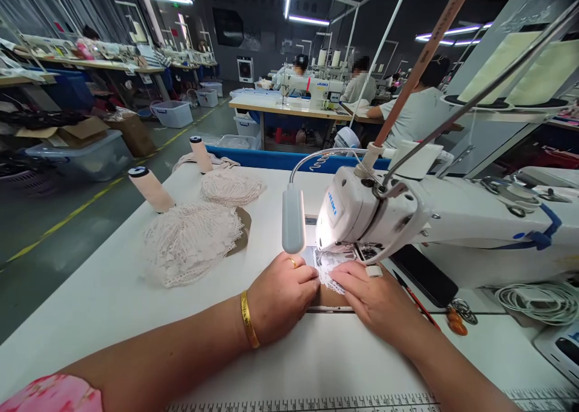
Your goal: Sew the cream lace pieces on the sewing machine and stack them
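Under the needle area of the white sewing machine [346, 210] lies a piece of white lace [332, 261], brightly lit. My left hand [280, 294], with a gold ring and bracelet, is closed at the lace's left edge, its fingertips pinched together there. From the right, my right hand [380, 300] rests on the lace with fingers stretched out and the thumb apart. A brown patch [332, 295] shows on the machine bed between my hands. The machine head partly hides the needle and presser foot. A grey lamp [294, 222] hangs just above my left hand.
Lace piles [190, 243] and two thread cones [151, 189] stand at left. Right of my right hand lie a black phone [427, 273], a red pencil [418, 303], keys [464, 309] and a coiled cable [538, 300]. A ruler strip [298, 405] runs along the front edge. Other people sit beyond.
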`<control>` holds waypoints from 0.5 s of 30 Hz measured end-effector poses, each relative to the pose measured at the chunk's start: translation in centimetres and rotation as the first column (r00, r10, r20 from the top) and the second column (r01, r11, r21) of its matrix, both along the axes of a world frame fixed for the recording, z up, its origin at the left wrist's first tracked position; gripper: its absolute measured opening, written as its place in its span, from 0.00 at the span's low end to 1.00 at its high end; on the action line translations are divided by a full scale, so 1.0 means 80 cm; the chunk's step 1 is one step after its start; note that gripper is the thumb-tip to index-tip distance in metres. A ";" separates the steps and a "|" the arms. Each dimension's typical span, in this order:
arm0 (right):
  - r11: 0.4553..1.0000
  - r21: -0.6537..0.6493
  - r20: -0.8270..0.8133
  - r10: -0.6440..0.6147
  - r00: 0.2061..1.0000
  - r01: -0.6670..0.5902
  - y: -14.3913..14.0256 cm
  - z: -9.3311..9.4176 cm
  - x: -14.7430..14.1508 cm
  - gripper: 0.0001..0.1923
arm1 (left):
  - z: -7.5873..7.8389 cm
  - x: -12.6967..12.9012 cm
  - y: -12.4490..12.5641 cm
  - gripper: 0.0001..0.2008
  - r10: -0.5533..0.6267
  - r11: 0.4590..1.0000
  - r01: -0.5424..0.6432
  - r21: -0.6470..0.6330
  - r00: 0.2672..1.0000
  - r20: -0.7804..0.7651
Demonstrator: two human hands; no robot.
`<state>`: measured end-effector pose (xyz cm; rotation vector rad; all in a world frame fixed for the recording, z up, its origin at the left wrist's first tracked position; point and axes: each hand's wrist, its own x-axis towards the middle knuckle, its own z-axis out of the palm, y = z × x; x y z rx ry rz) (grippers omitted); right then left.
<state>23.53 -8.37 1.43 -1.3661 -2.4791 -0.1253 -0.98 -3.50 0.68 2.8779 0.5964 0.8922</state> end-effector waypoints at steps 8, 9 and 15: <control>0.996 0.012 -0.038 -0.084 0.996 0.085 0.005 0.001 -0.005 0.18 | 0.003 0.001 0.007 0.11 0.033 0.999 -0.034 -0.022 0.998 -0.056; 0.996 0.020 -0.035 -0.081 0.996 0.082 0.005 0.002 -0.006 0.18 | 0.003 0.000 0.008 0.11 0.034 0.999 -0.035 -0.025 0.998 -0.060; 0.996 0.048 -0.011 -0.076 0.997 0.076 0.008 0.005 -0.007 0.20 | 0.004 0.001 0.011 0.11 0.039 0.999 -0.041 -0.025 0.996 -0.078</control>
